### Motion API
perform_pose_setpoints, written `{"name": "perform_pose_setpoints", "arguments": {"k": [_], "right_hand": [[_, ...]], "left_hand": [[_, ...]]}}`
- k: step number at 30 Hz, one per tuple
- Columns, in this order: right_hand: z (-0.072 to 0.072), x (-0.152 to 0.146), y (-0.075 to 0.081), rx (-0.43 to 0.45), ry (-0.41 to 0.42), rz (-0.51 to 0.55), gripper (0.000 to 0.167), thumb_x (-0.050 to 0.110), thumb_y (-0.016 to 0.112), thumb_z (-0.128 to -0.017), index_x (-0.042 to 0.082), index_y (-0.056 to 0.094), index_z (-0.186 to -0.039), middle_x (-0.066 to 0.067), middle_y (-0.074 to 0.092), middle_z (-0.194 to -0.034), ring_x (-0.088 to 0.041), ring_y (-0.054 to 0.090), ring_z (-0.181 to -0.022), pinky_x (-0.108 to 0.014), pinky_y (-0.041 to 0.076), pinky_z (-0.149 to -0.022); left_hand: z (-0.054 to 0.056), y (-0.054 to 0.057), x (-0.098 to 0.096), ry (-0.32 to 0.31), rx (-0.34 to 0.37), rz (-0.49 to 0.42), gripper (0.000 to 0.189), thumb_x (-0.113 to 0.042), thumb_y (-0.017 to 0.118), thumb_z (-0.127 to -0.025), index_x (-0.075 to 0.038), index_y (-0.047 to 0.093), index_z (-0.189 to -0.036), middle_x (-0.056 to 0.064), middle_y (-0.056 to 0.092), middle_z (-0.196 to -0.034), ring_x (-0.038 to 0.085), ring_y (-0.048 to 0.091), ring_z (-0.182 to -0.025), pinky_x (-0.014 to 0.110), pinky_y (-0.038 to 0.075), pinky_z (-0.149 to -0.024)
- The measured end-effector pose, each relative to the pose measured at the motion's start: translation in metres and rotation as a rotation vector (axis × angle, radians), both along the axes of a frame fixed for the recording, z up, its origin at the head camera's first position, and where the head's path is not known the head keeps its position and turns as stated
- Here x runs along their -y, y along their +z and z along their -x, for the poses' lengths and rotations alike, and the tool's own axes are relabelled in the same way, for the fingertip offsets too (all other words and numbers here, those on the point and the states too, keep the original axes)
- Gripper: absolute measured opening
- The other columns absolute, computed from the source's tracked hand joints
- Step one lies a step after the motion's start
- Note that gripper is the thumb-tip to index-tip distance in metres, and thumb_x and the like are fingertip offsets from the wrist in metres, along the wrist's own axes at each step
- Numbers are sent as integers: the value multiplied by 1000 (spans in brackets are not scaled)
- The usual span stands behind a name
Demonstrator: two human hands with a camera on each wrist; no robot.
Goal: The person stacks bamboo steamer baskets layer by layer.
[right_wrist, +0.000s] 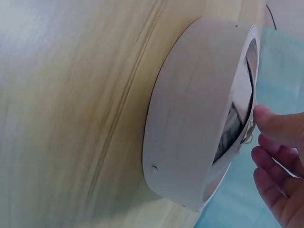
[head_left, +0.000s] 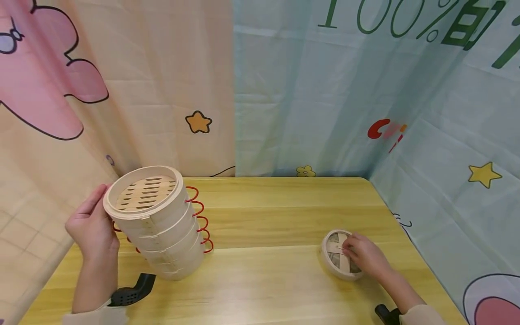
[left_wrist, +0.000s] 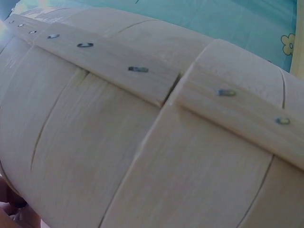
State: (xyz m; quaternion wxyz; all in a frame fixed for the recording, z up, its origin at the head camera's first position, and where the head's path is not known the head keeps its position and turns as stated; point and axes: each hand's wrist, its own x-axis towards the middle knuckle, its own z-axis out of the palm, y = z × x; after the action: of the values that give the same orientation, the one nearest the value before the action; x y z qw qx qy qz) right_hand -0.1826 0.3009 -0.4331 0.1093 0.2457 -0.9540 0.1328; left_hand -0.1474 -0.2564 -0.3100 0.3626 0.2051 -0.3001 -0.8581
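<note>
A tall stack of pale bamboo steamer baskets (head_left: 170, 243), with slatted top and red loops on its sides, leans at the table's left. My left hand (head_left: 95, 223) holds it near the top rim from the left, most fingers hidden behind. The left wrist view is filled by the stapled wooden wall (left_wrist: 128, 123), with a bit of the fingers (left_wrist: 19, 213) at the lower left corner. At the right, a small round bamboo steamer lid (head_left: 334, 259) with crossed strips lies on the table. My right hand (head_left: 367, 255) pinches the small loop (right_wrist: 249, 133) at its middle.
Both things are on a yellow wood-grain table (head_left: 264, 225). Printed curtains (head_left: 284, 99) hang behind it and along both sides. A black wrist mount (head_left: 134, 291) juts from the left wrist toward the stack's base; another black mount (head_left: 387, 313) is at the right wrist.
</note>
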Motion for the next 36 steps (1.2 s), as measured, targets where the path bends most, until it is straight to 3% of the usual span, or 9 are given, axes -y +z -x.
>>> {"name": "perform_pose_setpoints", "arguments": {"k": [7,14,17,22,28,32,36], "right_hand": [[-5,-2,-5,23,-67,62,7,3,72,-77,8,68,-80,5,54,-77,-11,53,-68,-26,48,-57],[-5,0,-10,-19,-60,101,5,1,68,-80,5,66,-81,5,54,-78,-12,53,-68,-28,48,-58],[1,4,-2,-13,-45,79,4,1,66,-82,5,64,-82,3,54,-77,-12,52,-68,-29,47,-57],[24,31,45,1,40,98,3,-1,62,-85,2,62,-83,-1,53,-76,-14,49,-67,-31,45,-57],[56,88,125,-5,184,112,3,-1,61,-86,-1,64,-85,-6,58,-77,-18,53,-69,-33,47,-60],[62,135,180,2,269,80,6,2,60,-88,1,66,-89,-7,59,-81,-19,54,-73,-32,48,-62],[60,183,220,-10,372,49,7,6,58,-90,3,65,-90,-6,60,-84,-18,54,-75,-30,46,-65]], "left_hand": [[0,0,0,-5,-3,22,34,7,78,-65,5,70,-98,11,69,-85,17,67,-77,27,52,-57],[0,0,1,2,-32,35,34,7,78,-65,6,69,-98,12,69,-85,18,67,-78,27,52,-59],[0,-2,0,2,-43,29,34,8,77,-65,6,69,-98,12,69,-85,18,67,-78,27,52,-60],[0,-6,0,9,-59,27,32,9,77,-66,7,69,-97,13,69,-84,18,67,-77,27,52,-60],[0,-6,-1,19,-38,46,32,6,79,-65,6,70,-96,12,69,-84,16,67,-74,25,52,-57],[0,-6,-2,12,-25,52,33,5,80,-65,6,70,-96,11,69,-85,16,66,-75,24,52,-58],[0,-6,-2,14,-20,54,33,4,80,-65,5,70,-96,11,69,-86,15,66,-76,23,52,-60]]}}
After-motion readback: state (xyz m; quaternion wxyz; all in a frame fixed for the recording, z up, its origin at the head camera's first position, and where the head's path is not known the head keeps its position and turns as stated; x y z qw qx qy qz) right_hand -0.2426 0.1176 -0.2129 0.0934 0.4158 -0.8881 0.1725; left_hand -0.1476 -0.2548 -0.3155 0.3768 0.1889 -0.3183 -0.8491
